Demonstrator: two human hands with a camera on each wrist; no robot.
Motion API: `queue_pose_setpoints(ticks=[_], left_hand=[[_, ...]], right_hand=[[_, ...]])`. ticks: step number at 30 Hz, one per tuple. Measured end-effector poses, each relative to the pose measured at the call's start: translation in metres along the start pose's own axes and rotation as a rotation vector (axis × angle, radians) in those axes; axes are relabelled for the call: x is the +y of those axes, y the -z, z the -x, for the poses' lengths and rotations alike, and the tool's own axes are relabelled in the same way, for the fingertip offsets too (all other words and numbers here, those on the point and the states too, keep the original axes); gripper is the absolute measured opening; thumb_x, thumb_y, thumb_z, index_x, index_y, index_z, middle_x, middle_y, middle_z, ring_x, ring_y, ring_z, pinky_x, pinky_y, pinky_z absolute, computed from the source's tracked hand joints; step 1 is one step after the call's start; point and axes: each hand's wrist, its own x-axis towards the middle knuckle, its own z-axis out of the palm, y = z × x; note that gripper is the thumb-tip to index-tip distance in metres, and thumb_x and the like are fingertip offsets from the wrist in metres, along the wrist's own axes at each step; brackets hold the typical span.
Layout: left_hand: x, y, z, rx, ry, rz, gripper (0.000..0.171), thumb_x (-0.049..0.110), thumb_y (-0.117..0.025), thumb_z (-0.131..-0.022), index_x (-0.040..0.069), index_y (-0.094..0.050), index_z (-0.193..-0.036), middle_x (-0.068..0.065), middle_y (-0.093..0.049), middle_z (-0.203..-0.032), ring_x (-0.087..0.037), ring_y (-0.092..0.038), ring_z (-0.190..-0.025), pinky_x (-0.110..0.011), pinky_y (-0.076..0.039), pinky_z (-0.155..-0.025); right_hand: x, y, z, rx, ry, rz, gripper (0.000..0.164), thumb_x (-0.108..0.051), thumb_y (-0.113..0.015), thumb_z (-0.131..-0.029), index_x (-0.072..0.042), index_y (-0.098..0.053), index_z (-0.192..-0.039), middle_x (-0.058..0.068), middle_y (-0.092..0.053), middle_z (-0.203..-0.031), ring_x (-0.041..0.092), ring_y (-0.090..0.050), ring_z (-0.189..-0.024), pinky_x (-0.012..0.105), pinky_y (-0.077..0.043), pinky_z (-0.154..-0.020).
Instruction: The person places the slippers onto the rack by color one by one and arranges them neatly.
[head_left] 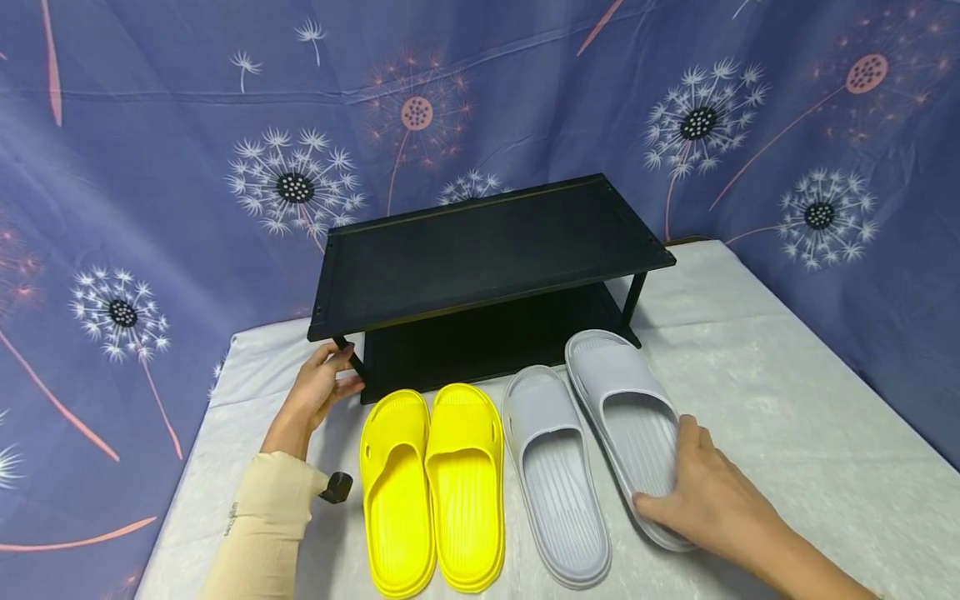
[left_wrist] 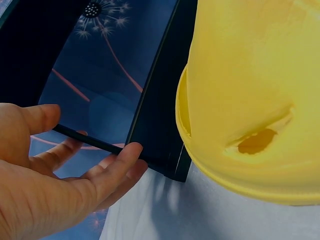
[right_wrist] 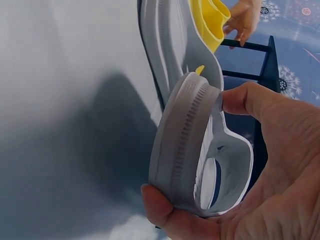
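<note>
At the left end of a black two-tier rack (head_left: pixel 495 250), my left hand (head_left: pixel 324 385) holds the thin front leg (left_wrist: pixel 87 139) loosely between thumb and fingers. My right hand (head_left: pixel 716 492) grips a grey slipper (head_left: pixel 626 375) by its heel end, thumb on one side and fingers on the other. The heel is raised over the cloth, and the toe overlaps the rack's lower shelf in the head view. Beside it lies the other grey slipper (head_left: pixel 558 500), toe towards the rack. Left of that, a pair of yellow slippers (head_left: pixel 465 517) lies side by side, toes at the shelf's front edge.
A white cloth (head_left: pixel 772 417) covers the table. Blue curtains with a dandelion print (head_left: pixel 525 92) hang behind the rack and along both sides. The rack's lower shelf (head_left: pixel 480 333) sits low under the top board. A small black object (head_left: pixel 337 487) is at the left sleeve.
</note>
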Motion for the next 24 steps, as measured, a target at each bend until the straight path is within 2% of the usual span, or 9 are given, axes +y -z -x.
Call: queue_pose_setpoints(ticks=[4, 10, 18, 24], left_hand=[[0.0, 0.0, -0.001, 0.002, 0.0, 0.002, 0.024, 0.031, -0.048, -0.101, 0.013, -0.045, -0.117, -0.019, -0.034, -0.128, -0.032, -0.061, -0.097, -0.037, -0.053, -0.092], [0.001, 0.0, -0.003, 0.002, -0.003, 0.012, 0.022, 0.03, -0.048, -0.101, 0.013, -0.046, -0.115, -0.02, -0.034, -0.128, -0.026, -0.062, -0.088, -0.038, -0.053, -0.092], [0.003, 0.0, -0.001, 0.003, -0.004, 0.012, 0.034, 0.029, -0.047, -0.102, 0.004, -0.041, -0.123, -0.016, -0.036, -0.12, -0.034, -0.062, -0.095, -0.039, -0.052, -0.093], [0.002, 0.0, -0.001, -0.002, -0.005, 0.01, 0.037, 0.03, -0.047, -0.102, 0.003, -0.039, -0.125, -0.017, -0.035, -0.12, -0.035, -0.061, -0.099, -0.038, -0.052, -0.092]], right_hand=[[-0.001, 0.005, 0.0, 0.012, 0.014, 0.008, 0.089, -0.04, -0.084, -0.059, 0.006, -0.031, -0.113, 0.022, -0.051, -0.092, 0.029, -0.055, -0.068, 0.043, -0.045, -0.054], [-0.004, 0.013, 0.0, 0.02, 0.036, 0.026, 0.102, -0.042, -0.084, -0.06, 0.01, -0.027, -0.126, 0.027, -0.051, -0.1, 0.035, -0.057, -0.075, 0.049, -0.047, -0.06], [-0.009, 0.022, 0.001, 0.024, 0.039, 0.036, 0.113, -0.045, -0.085, -0.06, 0.013, -0.022, -0.134, 0.033, -0.048, -0.112, 0.043, -0.058, -0.086, 0.055, -0.048, -0.068], [-0.012, 0.028, 0.003, 0.024, 0.05, 0.039, 0.118, -0.047, -0.085, -0.059, 0.012, -0.02, -0.137, 0.036, -0.047, -0.116, 0.045, -0.057, -0.092, 0.057, -0.047, -0.072]])
